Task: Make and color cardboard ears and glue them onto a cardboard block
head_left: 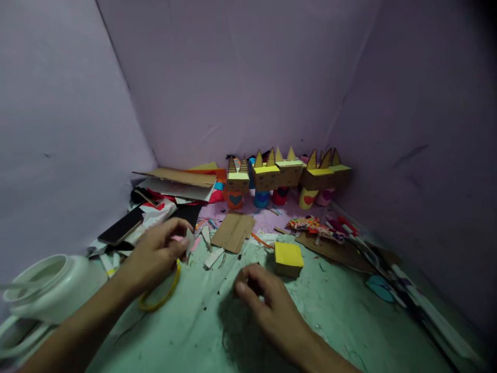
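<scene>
My left hand [157,254] is closed in a pinch on a small whitish scrap [189,239], raised over the left part of the table. Low over the middle, my right hand [272,305] has its thumb and forefinger curled together. Whatever is between those fingertips, if anything, is too dark to make out. Just beyond the right hand sits a small cardboard box [288,267] with a yellow top. A flat cardboard piece [233,231] and white paper strips [213,258] lie between the hands and the back.
Cardboard-headed figures with pointed ears [266,178] stand along the back. A white jug [58,285], a yellow ring [161,300] and a dark phone [121,226] are at left. Stacked cardboard [178,177] lies behind them. Rods and cables [407,295] line the right wall.
</scene>
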A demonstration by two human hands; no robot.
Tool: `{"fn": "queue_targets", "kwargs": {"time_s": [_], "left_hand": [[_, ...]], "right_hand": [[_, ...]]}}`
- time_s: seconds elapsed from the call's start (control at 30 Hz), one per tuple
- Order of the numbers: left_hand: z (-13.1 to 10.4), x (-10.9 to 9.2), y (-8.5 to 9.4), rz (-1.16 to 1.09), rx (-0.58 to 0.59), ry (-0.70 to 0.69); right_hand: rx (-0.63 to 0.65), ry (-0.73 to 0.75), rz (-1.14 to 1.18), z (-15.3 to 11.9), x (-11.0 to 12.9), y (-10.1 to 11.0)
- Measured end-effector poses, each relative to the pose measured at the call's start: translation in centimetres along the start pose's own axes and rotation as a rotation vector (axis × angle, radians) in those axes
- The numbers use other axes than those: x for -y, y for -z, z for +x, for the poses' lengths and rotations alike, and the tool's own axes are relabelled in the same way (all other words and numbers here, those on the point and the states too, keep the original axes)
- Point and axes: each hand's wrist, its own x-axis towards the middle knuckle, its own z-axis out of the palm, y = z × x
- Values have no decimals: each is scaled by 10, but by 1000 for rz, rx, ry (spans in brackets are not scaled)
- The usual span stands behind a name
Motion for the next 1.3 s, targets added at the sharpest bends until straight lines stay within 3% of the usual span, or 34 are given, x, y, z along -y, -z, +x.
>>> {"fn": "queue_targets", "kwargs": {"time_s": [0.07, 0.2, 0.3, 0.4, 0.53, 0.6, 0.67, 0.7, 0.77, 0.83, 0.87, 1.0, 1.1, 1.2, 1.23, 1.3], "left_hand": [[-4, 5, -22, -231, 126, 119], [-8, 15, -82, -616, 438, 345], [-1, 11, -116, -800, 420, 380], [11, 3, -131, -832, 363, 314], [18, 4, -142, -844, 371, 257], [19, 12, -148, -856, 392, 255], [23, 20, -150, -840, 391, 270], [27, 23, -148, -833, 347, 278], [35, 30, -140, -861, 147, 289], [41, 36, -128, -915, -79, 296], [42, 39, -122, -933, -139, 281], [34, 47, -111, -939, -75, 219], [23, 47, -114, -882, 35, 223], [12, 41, -122, -813, 202, 228], [8, 39, -125, -785, 263, 222], [1, 35, -132, -727, 349, 214]], "right_hand": [[40, 3, 23, -8, -17, 21], [-444, -72, 238, -34, -57, 64], [-520, -109, 575, -35, -76, 99], [-500, -135, 548, -23, -78, 117], [-338, -139, 74, -4, -69, 107], [-172, -94, -52, 6, -66, 100], [-93, -23, -135, 20, -64, 98], [-104, 11, -172, 29, -63, 100], [-229, 60, -250, 54, -60, 105], [-304, -7, -316, 84, -60, 110], [-296, -64, -357, 99, -61, 111], [-237, -97, -386, 141, -72, 110], [-256, -89, -395, 133, -70, 105], [-311, -20, -234, 93, -52, 97], [-268, -19, -65, 77, -46, 93], [-83, -167, 212, 46, -37, 83]]}}
